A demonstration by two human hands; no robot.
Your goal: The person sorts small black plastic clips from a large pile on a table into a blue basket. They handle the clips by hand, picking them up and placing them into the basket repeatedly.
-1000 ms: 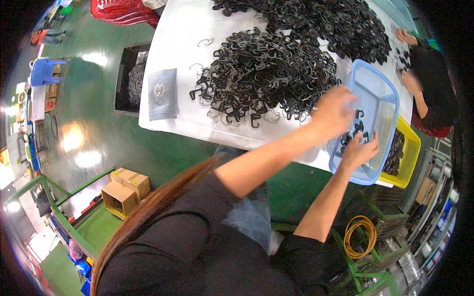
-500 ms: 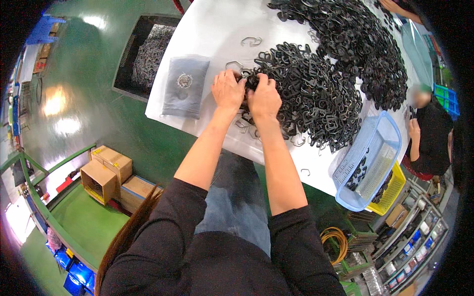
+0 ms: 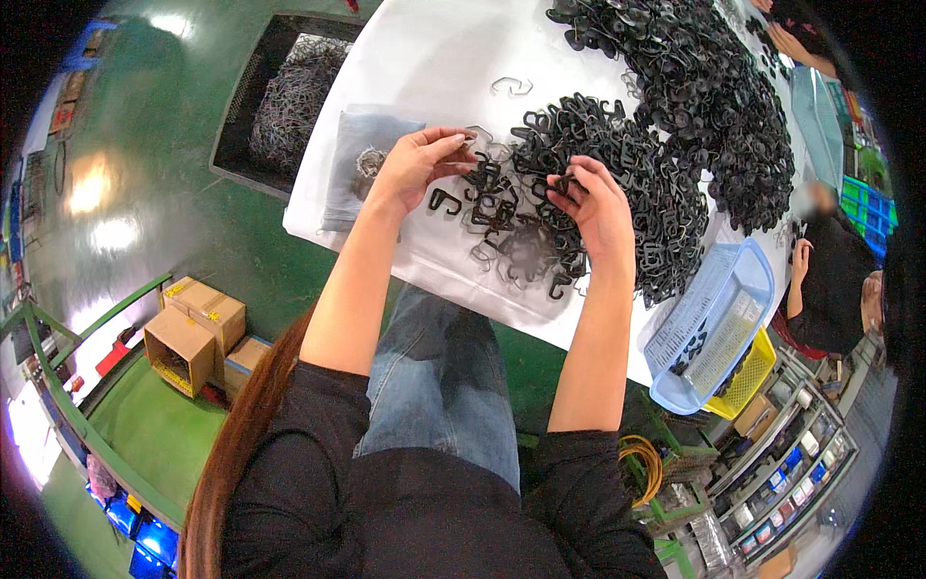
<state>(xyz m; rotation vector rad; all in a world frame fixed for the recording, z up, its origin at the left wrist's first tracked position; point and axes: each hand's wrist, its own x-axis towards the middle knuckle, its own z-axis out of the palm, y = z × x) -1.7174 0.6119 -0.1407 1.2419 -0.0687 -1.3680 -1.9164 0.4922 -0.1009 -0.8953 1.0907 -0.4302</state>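
Several black hook-shaped clips (image 3: 446, 202) lie spread on a white-covered table (image 3: 453, 261), beside a large heap of the same clips (image 3: 666, 193). My left hand (image 3: 410, 174) hovers at the left of the loose clips, fingers curved and apart. Over the heap's near-left side is my right hand (image 3: 600, 207), its fingers bent and spread; dark clips show at its fingertips, and whether it touches one is unclear. Between the hands some clips are smeared by motion. A bent wire piece (image 3: 511, 87) lies farther back.
A grey-blue packet (image 3: 352, 164) with a metal coil lies on the left of the table. On the floor beyond stands a black crate (image 3: 236, 135) of metal pieces. A blue basket (image 3: 675, 372) sits at the right edge over a yellow basket (image 3: 748, 381). Another person (image 3: 834, 265) is at right.
My hands have moved apart, the left one leftward and the right one rightward. Clips that were bunched between them are now scattered toward the near side. The view has shifted slightly.
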